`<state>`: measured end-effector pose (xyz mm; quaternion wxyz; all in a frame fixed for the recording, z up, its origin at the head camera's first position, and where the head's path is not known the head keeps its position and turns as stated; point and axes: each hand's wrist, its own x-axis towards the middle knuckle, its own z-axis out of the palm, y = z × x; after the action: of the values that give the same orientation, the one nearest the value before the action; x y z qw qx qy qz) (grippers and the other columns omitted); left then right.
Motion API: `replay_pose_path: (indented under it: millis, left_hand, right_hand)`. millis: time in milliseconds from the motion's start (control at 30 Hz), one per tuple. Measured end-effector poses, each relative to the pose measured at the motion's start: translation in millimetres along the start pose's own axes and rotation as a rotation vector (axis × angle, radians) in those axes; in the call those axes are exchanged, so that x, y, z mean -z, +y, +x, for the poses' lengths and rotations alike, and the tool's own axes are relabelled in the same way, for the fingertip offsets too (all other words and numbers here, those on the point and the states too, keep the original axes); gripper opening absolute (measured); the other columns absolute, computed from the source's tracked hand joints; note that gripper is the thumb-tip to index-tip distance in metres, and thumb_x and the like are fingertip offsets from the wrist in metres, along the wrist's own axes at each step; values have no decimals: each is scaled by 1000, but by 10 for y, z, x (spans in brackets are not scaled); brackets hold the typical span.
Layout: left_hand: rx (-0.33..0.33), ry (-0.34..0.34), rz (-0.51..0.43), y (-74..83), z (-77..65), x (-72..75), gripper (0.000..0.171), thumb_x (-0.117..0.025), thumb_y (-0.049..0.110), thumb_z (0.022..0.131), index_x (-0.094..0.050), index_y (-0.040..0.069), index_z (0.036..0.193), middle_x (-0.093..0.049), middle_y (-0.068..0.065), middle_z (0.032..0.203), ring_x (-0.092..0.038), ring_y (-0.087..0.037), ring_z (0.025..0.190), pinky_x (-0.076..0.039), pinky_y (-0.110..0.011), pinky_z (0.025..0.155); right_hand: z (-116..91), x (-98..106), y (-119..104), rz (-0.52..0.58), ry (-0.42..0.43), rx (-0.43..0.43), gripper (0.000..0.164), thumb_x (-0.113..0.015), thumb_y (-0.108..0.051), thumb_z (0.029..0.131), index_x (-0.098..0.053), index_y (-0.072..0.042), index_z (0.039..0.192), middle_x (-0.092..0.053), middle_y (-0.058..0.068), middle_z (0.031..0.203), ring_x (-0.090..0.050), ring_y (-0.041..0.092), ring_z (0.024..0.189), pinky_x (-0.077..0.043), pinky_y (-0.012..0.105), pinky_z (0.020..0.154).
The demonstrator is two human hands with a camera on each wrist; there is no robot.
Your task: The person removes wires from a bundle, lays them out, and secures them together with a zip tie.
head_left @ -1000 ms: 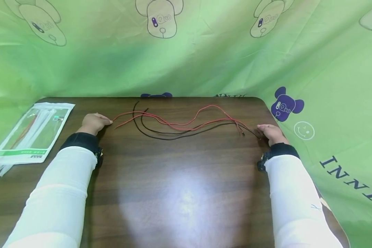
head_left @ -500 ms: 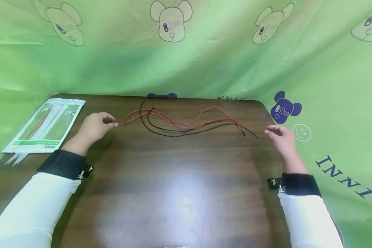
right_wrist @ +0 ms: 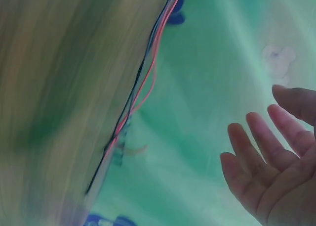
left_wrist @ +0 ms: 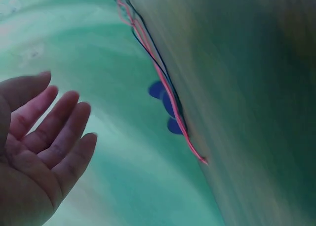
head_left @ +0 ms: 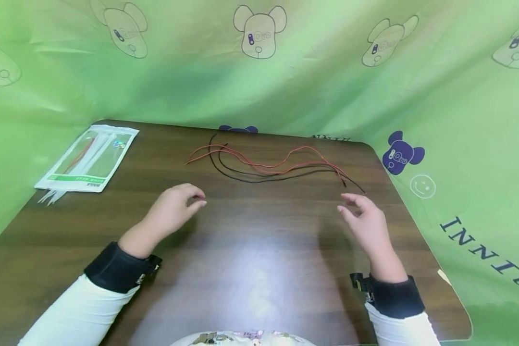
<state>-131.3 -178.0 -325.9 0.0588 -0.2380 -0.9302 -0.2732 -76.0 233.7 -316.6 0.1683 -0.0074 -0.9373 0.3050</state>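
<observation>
nothing is held by the relaxed hands (head_left: 173, 209) (head_left: 366, 225), but the crossed wires (head_left: 281, 173) could be knotted if one is tugged.

Green cloth (head_left: 190, 89) behind table (head_left: 281, 214) and along both sides, softly creased. Cloth print, as I see it: pale bear heads (head_left: 258, 41) up high; purple bear (head_left: 398, 156) at right, white smiley (head_left: 423, 186) below, dark slanted letters (head_left: 468, 238) lower. Tabletop brown, wood-grained, far corners rounded. White glare (head_left: 259, 288) on near half.

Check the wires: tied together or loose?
Loose: red wires and black wires lie in crossing curves on the table, with no tie visible around them.
</observation>
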Motion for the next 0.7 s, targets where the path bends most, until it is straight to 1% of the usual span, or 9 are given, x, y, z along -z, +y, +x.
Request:
replay_pose_path:
  millis: [33, 133, 267, 333, 467, 533, 600, 700]
  left_hand:
    - [-4, -4, 11, 32, -20, -21, 13, -69, 9, 88, -70, 1, 98, -68, -12, 98, -64, -31, 94, -50, -47, 84]
    - [-9, -18, 26, 83, -71, -72, 16, -71, 9, 87, -69, 0, 100, -68, -12, 99, -64, -30, 96, -50, -46, 85]
    - [33, -20, 14, 117, -145, -151, 17, -71, 9, 86, -69, 0, 101, -68, -12, 100, -64, -30, 98, -51, -44, 85]
    - [55, -30, 12, 135, -175, -195, 18, -71, 10, 87, -69, 1, 102, -68, -11, 101, -64, -29, 98, -51, -43, 85]
    - [86, -38, 17, 174, -198, -248, 19, -71, 13, 87, -69, 3, 104, -68, -9, 102, -64, -28, 99, -51, -42, 86]
    - [83, -37, 18, 191, -164, -255, 20, -71, 13, 87, -69, 3, 104, -68, -9, 103, -64, -28, 100, -50, -42, 86]
    - [90, -35, 23, 185, -129, -233, 21, -71, 13, 87, -69, 2, 105, -68, -11, 104, -64, -29, 100, -50, -43, 87]
    - [142, -23, 21, 89, -88, -134, 23, -70, 13, 87, -68, 0, 106, -67, -15, 107, -63, -32, 102, -48, -46, 91]
  right_hand:
    - [-4, -50, -29, 2, -14, 28, 33, -68, -5, 87, -64, 0, 119, -63, 23, 114, -62, 39, 101, -50, 52, 85]
    - [-1, -190, -134, 13, -87, 102, 36, -70, -3, 86, -64, -1, 121, -63, 21, 118, -62, 37, 104, -51, 50, 85]
    - [33, -362, -278, 39, -197, 195, 38, -72, -1, 84, -65, -3, 121, -64, 17, 121, -62, 33, 107, -53, 48, 84]
    - [52, -427, -351, 56, -232, 245, 37, -72, 0, 83, -67, -4, 119, -65, 15, 121, -63, 31, 107, -53, 46, 83]
    - [75, -512, -493, 81, -260, 362, 34, -75, 0, 80, -70, -6, 113, -67, 10, 116, -65, 27, 103, -55, 42, 81]
    - [48, -515, -547, 77, -251, 417, 32, -76, 1, 79, -72, -6, 110, -69, 8, 112, -66, 25, 101, -55, 40, 80]
    - [21, -518, -603, 70, -251, 479, 31, -77, 2, 77, -73, -7, 107, -70, 6, 108, -67, 24, 101, -55, 38, 80]
    - [-21, -532, -695, 48, -268, 594, 31, -77, 4, 76, -73, -7, 105, -71, 4, 105, -67, 22, 100, -54, 36, 82]
